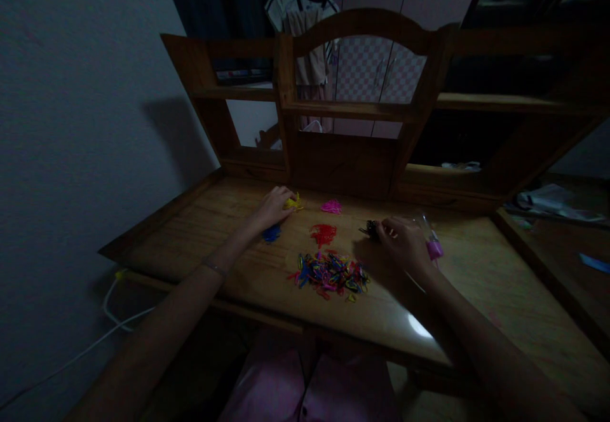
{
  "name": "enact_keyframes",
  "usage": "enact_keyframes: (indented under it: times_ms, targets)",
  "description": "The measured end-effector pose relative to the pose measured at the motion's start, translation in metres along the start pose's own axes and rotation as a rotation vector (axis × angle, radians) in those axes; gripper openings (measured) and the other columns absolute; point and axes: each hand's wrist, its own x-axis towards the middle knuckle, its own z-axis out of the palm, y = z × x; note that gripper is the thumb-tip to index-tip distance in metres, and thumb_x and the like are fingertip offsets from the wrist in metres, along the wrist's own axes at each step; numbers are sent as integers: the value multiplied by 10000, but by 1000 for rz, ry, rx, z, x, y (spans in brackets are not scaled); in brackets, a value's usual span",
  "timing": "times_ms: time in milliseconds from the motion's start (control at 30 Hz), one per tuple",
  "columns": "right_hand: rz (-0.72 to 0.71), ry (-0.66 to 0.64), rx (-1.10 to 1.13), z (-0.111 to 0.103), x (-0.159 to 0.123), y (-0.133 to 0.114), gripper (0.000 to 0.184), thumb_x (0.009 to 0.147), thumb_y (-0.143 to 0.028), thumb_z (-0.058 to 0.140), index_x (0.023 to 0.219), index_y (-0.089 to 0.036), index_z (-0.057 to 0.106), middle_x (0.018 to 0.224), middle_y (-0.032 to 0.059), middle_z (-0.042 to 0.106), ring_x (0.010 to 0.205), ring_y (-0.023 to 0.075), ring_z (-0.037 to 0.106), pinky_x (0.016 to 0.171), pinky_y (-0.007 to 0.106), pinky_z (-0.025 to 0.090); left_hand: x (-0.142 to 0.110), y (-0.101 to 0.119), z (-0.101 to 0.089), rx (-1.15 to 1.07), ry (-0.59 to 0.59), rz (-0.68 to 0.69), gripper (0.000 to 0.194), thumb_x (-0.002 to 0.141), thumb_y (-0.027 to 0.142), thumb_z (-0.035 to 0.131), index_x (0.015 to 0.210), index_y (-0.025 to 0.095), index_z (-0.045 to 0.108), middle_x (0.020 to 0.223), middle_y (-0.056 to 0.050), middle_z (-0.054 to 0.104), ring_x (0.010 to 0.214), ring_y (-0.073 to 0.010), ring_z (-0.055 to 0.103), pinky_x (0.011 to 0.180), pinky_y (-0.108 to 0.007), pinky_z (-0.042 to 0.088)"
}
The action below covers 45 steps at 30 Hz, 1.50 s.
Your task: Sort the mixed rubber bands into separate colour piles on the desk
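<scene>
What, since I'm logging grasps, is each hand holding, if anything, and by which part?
It cannot be told: the left hand is at the yellow pile, the right hand at the black pile; any hold is hidden.

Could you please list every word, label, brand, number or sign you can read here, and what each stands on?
No text can be read in this view.
Clear container with purple end: any print is too small and blurred.
Hanging shirt: any lettering is too dark to make out.

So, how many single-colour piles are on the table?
5: yellow pile at the left hand, blue pile near it, pink pile and red pile centrally, black pile at the right hand. Hands may hide others.
</scene>
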Motion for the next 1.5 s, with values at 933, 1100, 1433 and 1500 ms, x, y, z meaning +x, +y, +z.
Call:
enact_keyframes:
  times_ms: [933,1100,1433,1500]
  targets:
    - [-237,-444,472,14,-19,-44,206,920,-239,530,970,-224,730,899,74,644,804,181,610,741,312,494,-69,119,-11,-396,-372,72,115,886,282,573,860,191,639,885,-20,617,865,-170,582,748,-261,422]
    - [-189,-446,508,13,-19,-44,154,900,-230,558,912,-201,708,876,65,646,787,175,602,720,303,475,-68,116,-7,-486,-367,-5,118,840,312,634,829,198,661,849,-3,640,800,-152,601,694,-243,430]
    - [-11,-539,685,10,-20,-46,120,861,-196,577,977,-196,609,824,10,664,697,140,592,613,242,438,-71,122,-20,-601,-358,-119,180,819,354,661,827,174,671,771,-1,686,728,-146,631,652,-232,449]
    - [3,-536,721,9,-20,-46,135,860,-200,577,992,-199,604,843,16,667,717,146,599,630,252,452,-77,125,-25,-542,-324,-94,134,842,325,639,842,195,673,799,9,693,761,-147,635,696,-241,454]
